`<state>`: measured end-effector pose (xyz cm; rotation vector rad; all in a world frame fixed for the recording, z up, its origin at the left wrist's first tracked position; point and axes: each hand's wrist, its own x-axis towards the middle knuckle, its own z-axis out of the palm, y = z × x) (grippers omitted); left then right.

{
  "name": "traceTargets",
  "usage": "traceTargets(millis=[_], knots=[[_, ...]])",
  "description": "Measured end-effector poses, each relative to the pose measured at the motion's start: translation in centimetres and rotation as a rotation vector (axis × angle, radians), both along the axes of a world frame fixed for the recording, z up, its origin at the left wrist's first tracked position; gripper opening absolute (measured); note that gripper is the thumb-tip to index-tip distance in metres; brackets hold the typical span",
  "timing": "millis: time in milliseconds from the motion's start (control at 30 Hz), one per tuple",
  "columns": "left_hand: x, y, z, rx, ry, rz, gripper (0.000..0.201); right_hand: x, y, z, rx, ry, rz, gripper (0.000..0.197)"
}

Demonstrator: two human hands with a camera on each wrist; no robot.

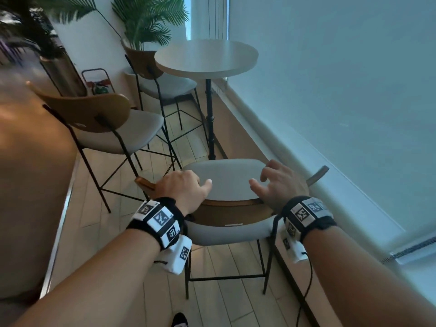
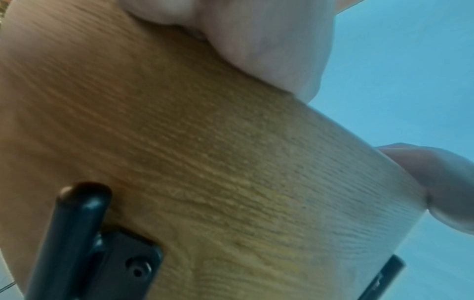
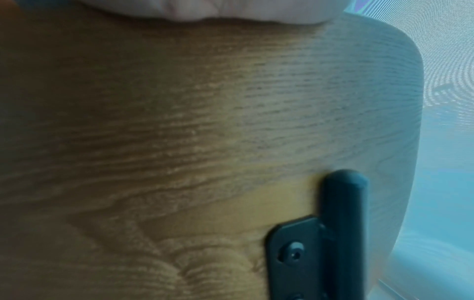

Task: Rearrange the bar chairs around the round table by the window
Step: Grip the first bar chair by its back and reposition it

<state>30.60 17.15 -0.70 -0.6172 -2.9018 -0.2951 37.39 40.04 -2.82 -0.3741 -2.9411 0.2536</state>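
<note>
A person stands behind the nearest bar chair w/ curved wooden backrest, grey cushioned seat and black metal legs (image 1: 226,180), both hands on its top edge. Landmark: the round white pedestal tabletop (image 1: 205,58) by the blind-covered window (image 1: 342,90).

Progress, as a judgement: roughly midway at best. Two more matching bar chairs stand on the side of the tabletop away from the window: the far chair (image 1: 165,87) has its seat tucked just under the tabletop's edge, in front of a potted palm (image 1: 146,22); the middle chair (image 1: 113,123) sits well out from the tabletop, angled, likely awaiting its turn. The near chair faces the tabletop's black post (image 1: 210,119) but its seat stops short of the tabletop; it probably wants a push in.

Hands: the left hand (image 1: 184,188) grips the backrest (image 2: 205,162) near its left end, fingers curled over the top edge, thumb lying toward the seat; the left-wrist view shows palm on the wood and a fingertip round the rim. The right hand (image 1: 280,185) covers the backrest's right part, wrist low, fingers spread and half-lifted over the seat side; the right-wrist view shows only the heel of the hand on the wood, so a firm grip can't be confirmed. Both forearms reach fwd, about level, w/ marker-tagged wristbands (image 1: 158,220).
</note>
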Motion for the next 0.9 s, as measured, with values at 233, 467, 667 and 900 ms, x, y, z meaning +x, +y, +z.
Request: traceTargets(millis=[233, 467, 667, 900], knots=[[-1.0, 3.0, -0.5, 0.009, 0.02, -0.057, 0.058, -2.0, 3.4, 0.3, 0.027, 0.001, 0.054, 0.053], [-2.4, 5.2, -0.7, 0.031, -0.014, 0.006, 0.057, -4.2, 5.9, 0.1, 0.046, 0.006, 0.073, 0.055], [-3.9, 6.9, -0.9, 0.016, -0.016, 0.063, 0.056, -5.9, 7.5, -0.2, 0.051, 0.054, 0.066, 0.056], [-4.9, 8.2, -1.3, 0.04, 0.002, 0.094, 0.054, -7.4, 8.9, -0.1, 0.041, 0.077, 0.087, 0.053]])
